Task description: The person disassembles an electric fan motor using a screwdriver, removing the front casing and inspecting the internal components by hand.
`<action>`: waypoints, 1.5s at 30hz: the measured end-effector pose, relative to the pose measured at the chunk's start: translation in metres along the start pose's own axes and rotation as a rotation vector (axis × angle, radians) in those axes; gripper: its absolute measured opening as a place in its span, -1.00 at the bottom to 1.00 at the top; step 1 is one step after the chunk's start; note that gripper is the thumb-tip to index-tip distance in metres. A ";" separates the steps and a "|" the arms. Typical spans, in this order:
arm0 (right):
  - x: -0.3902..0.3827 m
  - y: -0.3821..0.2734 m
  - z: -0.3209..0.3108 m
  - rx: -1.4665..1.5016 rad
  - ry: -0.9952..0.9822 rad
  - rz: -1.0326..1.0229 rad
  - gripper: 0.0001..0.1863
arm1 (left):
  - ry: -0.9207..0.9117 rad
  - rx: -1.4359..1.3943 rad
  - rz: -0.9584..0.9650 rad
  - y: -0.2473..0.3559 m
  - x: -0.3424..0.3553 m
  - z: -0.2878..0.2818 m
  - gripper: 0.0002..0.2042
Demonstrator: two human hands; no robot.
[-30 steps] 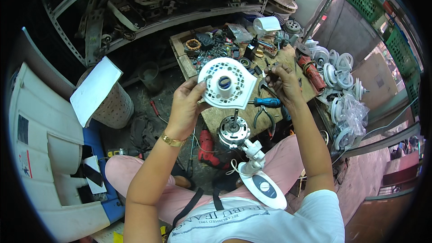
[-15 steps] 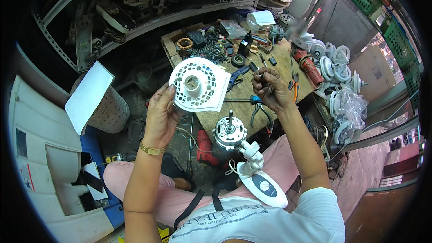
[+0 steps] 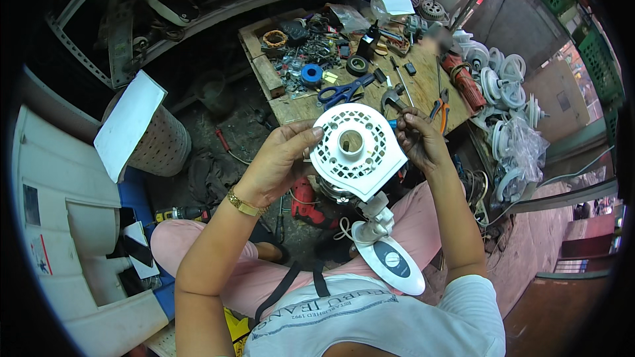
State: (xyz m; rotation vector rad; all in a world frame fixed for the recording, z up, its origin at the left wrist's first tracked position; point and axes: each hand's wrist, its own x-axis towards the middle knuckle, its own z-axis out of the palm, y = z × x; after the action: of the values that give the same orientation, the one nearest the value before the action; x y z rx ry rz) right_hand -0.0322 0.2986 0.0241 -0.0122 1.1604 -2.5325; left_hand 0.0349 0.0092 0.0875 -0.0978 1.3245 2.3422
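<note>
White cover (image 3: 368,170) in the left hand (image 3: 286,152), over a motor (image 3: 332,191)

A wooden table (image 3: 423,89) spreads out beyond the hands, crowded with tools and small parts. Left of it, on the floor side, stands a perforated bin (image 3: 161,149) with a white sheet (image 3: 132,125) on top. Close to the person's lap, the oval white fan base (image 3: 390,261) slants between the knees, a neck joining it to the motor, which is largely hidden by the white cover. That cover sits between the two hands, its lattice and round central collar facing up. The left hand grasps its left edge, thumb on the upper face, other fingers mostly out of sight. The right hand (image 3: 423,142) is just beside the right edge, fingers curled and tips bunched; whether they touch the cover or pinch something small, I cannot tell. On the table lie orange-handled pliers (image 3: 440,109), a hammer (image 3: 393,98) and, smaller, a black tape roll (image 3: 357,73).
</note>
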 end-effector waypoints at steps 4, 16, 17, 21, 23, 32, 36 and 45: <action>0.003 0.016 -0.026 -0.110 0.108 -0.022 -0.84 | 0.031 -0.073 0.077 -0.011 0.002 -0.020 -0.67; 0.019 0.003 -0.071 -0.694 0.343 -0.346 -0.81 | 0.197 -0.308 0.250 0.010 -0.027 -0.066 -0.73; 0.020 -0.002 -0.072 -0.771 0.340 -0.404 -0.81 | 0.222 -0.316 0.269 0.010 -0.032 -0.069 -0.72; 0.018 -0.008 -0.073 -0.843 0.420 -0.384 -0.82 | 0.304 -0.301 0.314 0.013 -0.046 -0.076 -0.71; 0.020 0.007 -0.055 -1.470 0.085 -0.663 -0.79 | 0.294 -0.301 0.296 0.011 -0.049 -0.081 -0.72; 0.076 0.105 0.009 -1.693 -0.435 -0.522 -0.79 | 0.165 -0.067 0.230 0.016 -0.031 -0.034 -0.65; 0.093 0.130 -0.032 -1.120 -0.332 -0.493 -0.70 | 0.016 -0.043 0.074 0.016 -0.010 -0.003 -0.59; 0.038 0.054 0.004 -0.458 0.303 0.214 -0.82 | 0.062 -0.114 -0.050 -0.004 0.006 -0.002 -0.63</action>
State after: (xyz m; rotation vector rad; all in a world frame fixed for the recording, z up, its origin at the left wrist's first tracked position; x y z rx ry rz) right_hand -0.0505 0.2507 -0.0181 0.3709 1.7349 -2.0825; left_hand 0.0307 0.0116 0.0812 -0.2378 1.2024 2.3891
